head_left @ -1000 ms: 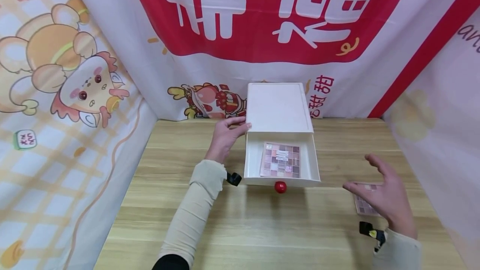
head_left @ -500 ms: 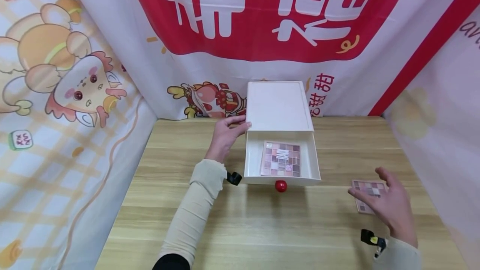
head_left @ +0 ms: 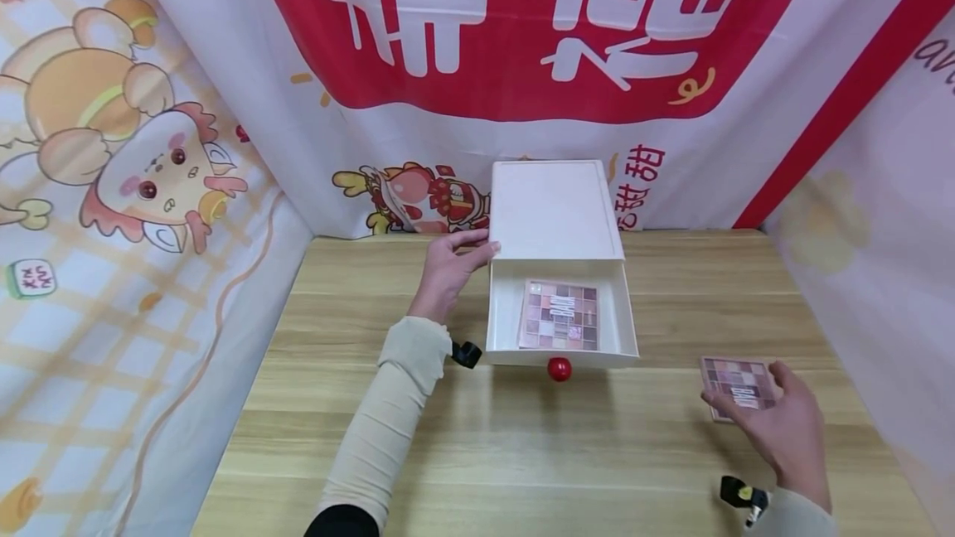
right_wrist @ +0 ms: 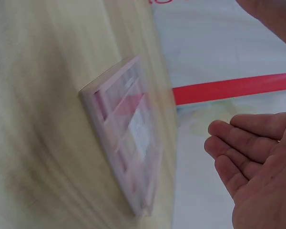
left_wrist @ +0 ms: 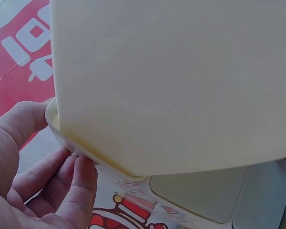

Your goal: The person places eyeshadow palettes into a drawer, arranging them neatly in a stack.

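In the head view my left hand (head_left: 443, 280) grips the left front edge of a white box (head_left: 554, 210). The left wrist view shows the thumb and fingers pinching the box's rim (left_wrist: 88, 155) from either side. Pulled out of the box is a white drawer (head_left: 618, 317) with a round red knob (head_left: 559, 369). An eyeshadow palette (head_left: 559, 330) of pink and mauve squares lies flat inside it. My right hand (head_left: 792, 442) hovers over a second, similar palette (head_left: 734, 375) on the table. Its fingers are apart from that palette (right_wrist: 126, 129) in the right wrist view.
The wooden table (head_left: 358, 338) meets a white and red printed cloth (head_left: 418, 131) behind the box. Patterned cloths (head_left: 149, 297) also bound it left and right. Each wrist wears a small black camera strap (head_left: 466, 354).
My right hand has come down and nearer to me over the right palette, uncovering more of it. The left hand and drawer keep their places.
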Action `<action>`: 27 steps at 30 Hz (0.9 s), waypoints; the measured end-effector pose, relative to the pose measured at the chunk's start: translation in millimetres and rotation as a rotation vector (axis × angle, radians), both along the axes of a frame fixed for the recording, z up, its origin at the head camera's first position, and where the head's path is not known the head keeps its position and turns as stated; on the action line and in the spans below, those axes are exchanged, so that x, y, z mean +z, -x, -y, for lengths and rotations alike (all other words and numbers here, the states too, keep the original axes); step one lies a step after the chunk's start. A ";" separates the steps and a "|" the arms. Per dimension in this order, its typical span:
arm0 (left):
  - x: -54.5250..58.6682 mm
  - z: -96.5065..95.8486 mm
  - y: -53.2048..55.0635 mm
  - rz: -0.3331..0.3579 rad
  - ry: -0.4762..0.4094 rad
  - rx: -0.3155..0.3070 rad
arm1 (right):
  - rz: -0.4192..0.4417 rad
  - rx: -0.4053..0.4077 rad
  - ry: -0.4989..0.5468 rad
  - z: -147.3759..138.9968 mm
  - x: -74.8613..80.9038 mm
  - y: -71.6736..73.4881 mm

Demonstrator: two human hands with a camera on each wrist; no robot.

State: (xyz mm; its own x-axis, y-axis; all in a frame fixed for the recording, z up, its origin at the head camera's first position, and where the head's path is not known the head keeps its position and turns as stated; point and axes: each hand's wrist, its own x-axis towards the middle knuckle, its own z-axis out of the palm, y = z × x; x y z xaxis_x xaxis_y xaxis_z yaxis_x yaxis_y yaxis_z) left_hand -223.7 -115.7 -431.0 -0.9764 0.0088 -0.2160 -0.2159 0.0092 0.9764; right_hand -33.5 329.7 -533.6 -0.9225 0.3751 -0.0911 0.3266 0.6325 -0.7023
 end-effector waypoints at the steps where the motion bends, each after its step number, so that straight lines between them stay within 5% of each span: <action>1: 0.3 -0.1 -0.2 -0.001 0.001 0.000 | 0.004 -0.008 -0.005 -1.0 -1.8 -0.9; 13: 0.7 -0.1 -0.4 -0.001 0.010 0.005 | 0.149 -0.061 -0.052 -11.0 -19.9 -8.9; 27: 0.7 -0.7 -1.0 -0.005 0.016 0.007 | 0.202 -0.068 -0.111 -12.3 -40.6 -19.2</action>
